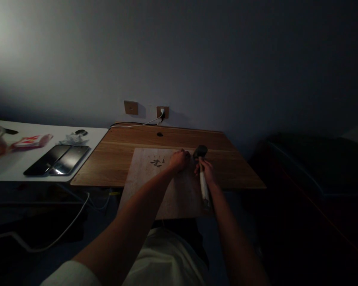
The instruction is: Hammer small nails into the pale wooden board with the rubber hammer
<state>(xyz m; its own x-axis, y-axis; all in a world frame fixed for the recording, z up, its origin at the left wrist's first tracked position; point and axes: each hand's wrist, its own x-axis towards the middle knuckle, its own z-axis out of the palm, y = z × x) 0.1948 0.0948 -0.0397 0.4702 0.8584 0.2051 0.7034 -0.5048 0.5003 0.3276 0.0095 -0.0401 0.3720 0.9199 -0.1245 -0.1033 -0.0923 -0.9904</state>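
Observation:
My right hand (205, 169) is closed round the pale handle of a hammer (203, 174). Its dark head (200, 151) sits just above the far edge of a light wooden board (155, 186). My left hand (179, 160) rests on the board beside the hammer head, fingers pinched together on something too small to make out. A small heap of dark nails (157, 162) lies on the board to the left of that hand. The board lies on a brown wooden desk (128, 147) and overhangs its near edge towards my lap.
A white table (12, 165) stands to the left with two dark phones (58, 159), a red and white packet (31, 141) and a bowl. A white cable runs from a wall socket (162, 112) along the desk's back edge. Dark furniture (316, 167) stands at the right.

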